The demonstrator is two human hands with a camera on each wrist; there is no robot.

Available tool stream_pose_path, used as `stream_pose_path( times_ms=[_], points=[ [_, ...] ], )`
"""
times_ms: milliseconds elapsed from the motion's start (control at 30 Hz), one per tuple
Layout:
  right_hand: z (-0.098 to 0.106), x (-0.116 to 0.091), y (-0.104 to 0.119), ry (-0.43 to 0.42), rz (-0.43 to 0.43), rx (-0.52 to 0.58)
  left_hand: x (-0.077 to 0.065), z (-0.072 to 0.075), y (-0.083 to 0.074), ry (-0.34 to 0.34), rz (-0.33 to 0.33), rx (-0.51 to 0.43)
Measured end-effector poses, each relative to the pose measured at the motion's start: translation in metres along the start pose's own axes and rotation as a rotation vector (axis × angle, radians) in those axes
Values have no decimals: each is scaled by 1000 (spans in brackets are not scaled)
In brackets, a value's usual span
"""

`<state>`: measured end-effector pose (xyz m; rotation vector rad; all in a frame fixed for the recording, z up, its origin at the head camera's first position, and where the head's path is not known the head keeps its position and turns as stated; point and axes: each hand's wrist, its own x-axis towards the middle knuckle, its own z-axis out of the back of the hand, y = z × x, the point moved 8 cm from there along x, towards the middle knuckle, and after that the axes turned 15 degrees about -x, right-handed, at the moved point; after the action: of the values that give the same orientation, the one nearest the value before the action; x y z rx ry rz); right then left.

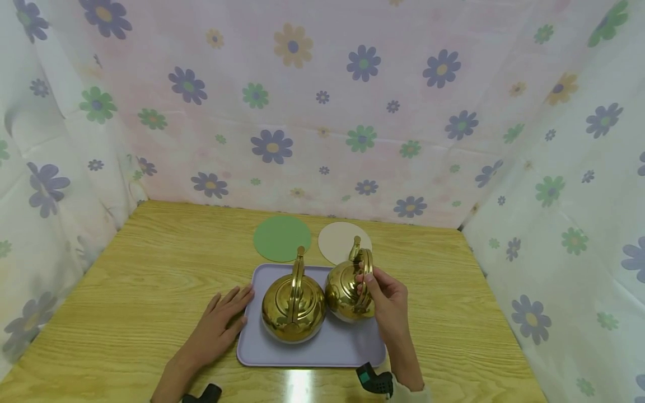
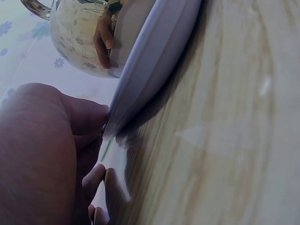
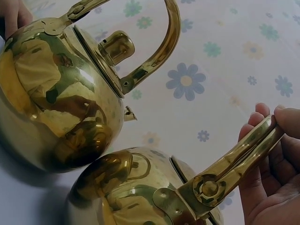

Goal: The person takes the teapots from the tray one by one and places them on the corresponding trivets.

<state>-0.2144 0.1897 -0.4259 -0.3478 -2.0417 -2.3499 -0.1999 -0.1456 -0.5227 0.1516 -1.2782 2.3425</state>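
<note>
Two shiny brass kettles with arched handles are at a lavender tray [image 1: 332,352]. My right hand [image 1: 392,308] pinches the raised handle of the right kettle [image 1: 340,292], thumb and fingers closed round the bar. That kettle overlaps the tray's right half, its spout pointing away from me. Beside it, on the tray, stands the left kettle [image 1: 274,319], handle up and untouched. In the right wrist view the two rounded bodies are right at each other. My left hand [image 1: 218,327] lies with extended fingers against the tray's left rim [image 2: 140,61]; some fingertips reach the wood table.
Behind the tray lie a green round mat [image 1: 282,238] and a cream round mat [image 1: 335,238], the latter partly behind the right kettle's spout. Flower-patterned curtains [image 1: 322,117] enclose the wood-grain table [image 1: 151,268] at the back and both sides.
</note>
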Motion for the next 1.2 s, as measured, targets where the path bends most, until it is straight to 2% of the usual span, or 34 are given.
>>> stream_pose_path(
  times_ms=[433, 667, 1200],
  points=[
    [-2, 4, -3, -5, 9, 21, 0, 2, -2, -7, -11, -1],
    [-3, 5, -3, -8, 12, 23, -1, 3, -8, -20, -46, 0],
    [-6, 9, -5, -24, 2, 47, -1, 3, -4, -5, 4, -26]
  ],
)
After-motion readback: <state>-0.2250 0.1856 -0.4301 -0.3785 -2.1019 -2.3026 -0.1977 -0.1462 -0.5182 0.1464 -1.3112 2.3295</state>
